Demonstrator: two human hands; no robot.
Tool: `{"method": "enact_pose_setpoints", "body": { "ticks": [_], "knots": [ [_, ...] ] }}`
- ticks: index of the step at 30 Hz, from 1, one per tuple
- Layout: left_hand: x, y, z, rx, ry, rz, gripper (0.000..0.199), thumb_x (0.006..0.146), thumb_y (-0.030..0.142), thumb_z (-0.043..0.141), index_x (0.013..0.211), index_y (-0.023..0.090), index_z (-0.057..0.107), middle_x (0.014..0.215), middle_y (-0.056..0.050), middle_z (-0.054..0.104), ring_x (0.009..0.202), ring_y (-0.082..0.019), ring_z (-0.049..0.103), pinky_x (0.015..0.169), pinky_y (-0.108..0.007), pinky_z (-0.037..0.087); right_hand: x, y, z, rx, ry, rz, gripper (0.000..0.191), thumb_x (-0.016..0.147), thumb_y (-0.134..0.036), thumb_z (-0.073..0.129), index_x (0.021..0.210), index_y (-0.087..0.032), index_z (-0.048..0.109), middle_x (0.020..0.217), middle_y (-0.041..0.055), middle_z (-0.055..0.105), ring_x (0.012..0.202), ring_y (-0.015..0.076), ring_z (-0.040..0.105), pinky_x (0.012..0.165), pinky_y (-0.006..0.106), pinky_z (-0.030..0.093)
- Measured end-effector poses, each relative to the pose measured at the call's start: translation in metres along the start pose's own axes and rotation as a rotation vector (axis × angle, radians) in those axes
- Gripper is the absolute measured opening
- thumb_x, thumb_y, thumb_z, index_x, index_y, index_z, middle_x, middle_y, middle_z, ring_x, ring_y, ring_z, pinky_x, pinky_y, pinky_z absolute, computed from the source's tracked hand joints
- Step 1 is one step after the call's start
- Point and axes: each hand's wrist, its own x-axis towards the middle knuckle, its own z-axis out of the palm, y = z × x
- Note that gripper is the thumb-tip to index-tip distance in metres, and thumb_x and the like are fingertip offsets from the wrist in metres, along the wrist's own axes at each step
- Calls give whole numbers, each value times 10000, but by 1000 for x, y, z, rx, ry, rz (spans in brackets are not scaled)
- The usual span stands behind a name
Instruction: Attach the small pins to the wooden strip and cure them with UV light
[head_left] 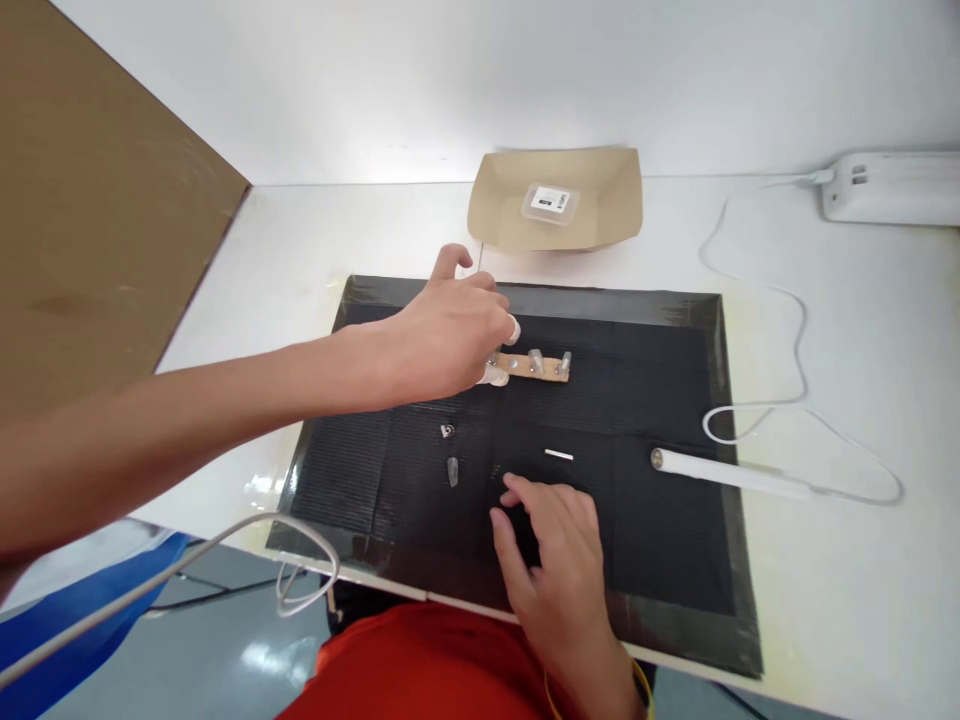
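My left hand (457, 335) reaches across the mat from the left, with white covers on its thumb and a fingertip. These two tips close in on either side of the left end of a light wooden strip (553, 369); what lies between them is mostly hidden. Clear nail tips (535, 361) stand on small metal holders along the strip. Nearer me lie a loose clear nail tip (452, 471) and a small metal piece (448, 431). My right hand (559, 570) rests at the mat's front, thumb and fingers apart, holding nothing. A thin silvery bar (559, 454) lies just beyond it.
Behind the black mat (660, 550) sits a brown paper tray (615, 205) holding a clear labelled box (551, 203). A white pen-shaped lamp (697, 468) lies at right, its cord (802, 340) looping toward a white power strip (892, 187). Another cable (187, 560) hangs at front left.
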Motion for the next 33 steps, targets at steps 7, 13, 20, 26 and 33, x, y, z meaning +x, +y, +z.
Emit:
{"method": "enact_pose_setpoints", "body": {
  "ticks": [7, 13, 20, 26, 33],
  "knots": [
    [-6, 0, 2, 10, -45, -37, 224, 689, 2, 522, 699, 178, 661, 949, -21, 744, 1056, -228, 620, 1160, -538, 196, 0, 1, 0, -18, 3, -14, 221, 1005, -148, 560, 1221, -163, 603, 926, 27, 738, 841, 182, 645, 829, 350, 436],
    [-10, -1, 5, -33, 10, -29, 272, 731, 20, 505, 783, 190, 711, 1019, -25, 756, 1104, -230, 613, 1177, -541, 155, 0, 0, 1, -21, 15, -24, 222, 1001, -145, 566, 1219, -165, 604, 921, 28, 740, 836, 181, 650, 818, 346, 441],
    [-18, -5, -9, -157, 100, -58, 371, 759, 70, 482, 905, 245, 775, 1000, -13, 770, 1130, -244, 622, 1198, -585, 161, 0, 0, 0, -29, -3, -6, 229, 996, -151, 573, 1220, -184, 600, 923, 25, 743, 833, 183, 658, 807, 355, 455],
    [-25, -3, -9, -173, 127, -61, 346, 762, 49, 489, 861, 235, 764, 1069, -15, 776, 1129, -245, 623, 1177, -568, 198, -1, 1, 1, -32, 17, -20, 232, 998, -150, 577, 1226, -185, 597, 925, 28, 745, 832, 181, 658, 804, 356, 459],
    [-32, 8, 3, -113, 117, -82, 351, 709, -25, 511, 831, 211, 741, 1256, -44, 753, 1272, -281, 574, 1099, -547, 263, -2, 1, 1, -46, 4, -15, 217, 1009, -169, 566, 1224, -183, 593, 938, 35, 742, 851, 186, 656, 814, 359, 457]
  ]
}}
